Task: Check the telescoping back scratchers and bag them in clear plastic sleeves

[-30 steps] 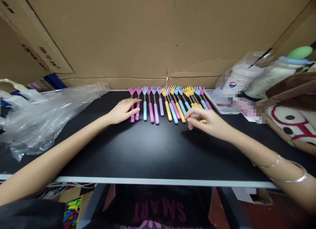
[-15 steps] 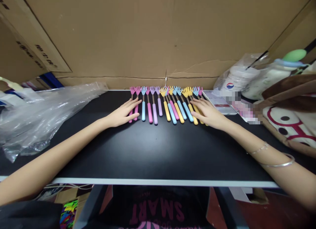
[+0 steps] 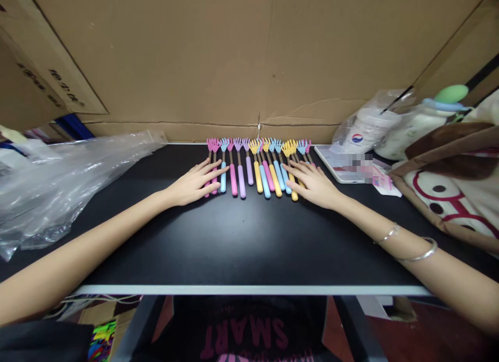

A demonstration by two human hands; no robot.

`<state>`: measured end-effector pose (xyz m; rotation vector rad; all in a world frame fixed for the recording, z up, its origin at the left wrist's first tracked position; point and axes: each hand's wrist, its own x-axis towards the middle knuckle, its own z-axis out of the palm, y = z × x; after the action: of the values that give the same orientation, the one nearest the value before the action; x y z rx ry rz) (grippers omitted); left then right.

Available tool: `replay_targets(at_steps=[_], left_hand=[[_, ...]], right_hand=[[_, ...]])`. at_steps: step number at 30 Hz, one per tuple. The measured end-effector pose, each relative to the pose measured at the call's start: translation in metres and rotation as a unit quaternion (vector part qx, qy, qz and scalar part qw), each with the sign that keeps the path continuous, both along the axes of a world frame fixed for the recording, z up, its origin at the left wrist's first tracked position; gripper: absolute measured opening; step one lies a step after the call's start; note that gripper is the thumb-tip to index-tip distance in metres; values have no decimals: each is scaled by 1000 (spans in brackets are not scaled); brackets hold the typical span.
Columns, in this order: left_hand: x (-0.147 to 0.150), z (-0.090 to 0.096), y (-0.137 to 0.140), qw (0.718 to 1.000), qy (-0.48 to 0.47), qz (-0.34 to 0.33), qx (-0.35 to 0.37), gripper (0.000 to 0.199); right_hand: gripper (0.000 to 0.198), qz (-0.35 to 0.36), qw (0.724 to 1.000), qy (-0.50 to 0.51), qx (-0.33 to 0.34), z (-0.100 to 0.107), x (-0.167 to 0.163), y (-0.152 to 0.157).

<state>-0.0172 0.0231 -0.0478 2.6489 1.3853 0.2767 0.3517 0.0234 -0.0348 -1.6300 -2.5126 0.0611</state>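
Several back scratchers lie side by side in a row near the back of the black table [image 3: 241,242], claw ends away from me. Their handles are pink, blue, purple and yellow. My left hand [image 3: 193,184] rests flat with spread fingers over the pink back scratchers at the row's left end, fingertips reaching a blue back scratcher [image 3: 223,177]. At the right end my right hand [image 3: 315,185] lies over a yellow back scratcher [image 3: 294,190] and its neighbours, fingers apart, partly hiding their handles. A purple back scratcher [image 3: 241,181] lies uncovered between the hands.
Cardboard [image 3: 187,55] stands behind the table. To the left spreads a clear plastic bag [image 3: 78,180]. On the right are a phone-like flat device [image 3: 335,172], a bagged white cup [image 3: 364,130], a green-topped bottle [image 3: 413,125] and a brown-and-white cloth bag [image 3: 440,190].
My right hand has moved left, and the right part of the row sits closer together. My left hand's fingers now reach over the blue back scratcher. The view has shifted slightly.
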Motion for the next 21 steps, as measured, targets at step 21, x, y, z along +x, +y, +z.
replay_targets(at_steps=[21], left_hand=[[-10, 10, -1, 999, 26, 35, -20, 82]], right_hand=[[62, 45, 999, -15, 17, 2, -72, -8]])
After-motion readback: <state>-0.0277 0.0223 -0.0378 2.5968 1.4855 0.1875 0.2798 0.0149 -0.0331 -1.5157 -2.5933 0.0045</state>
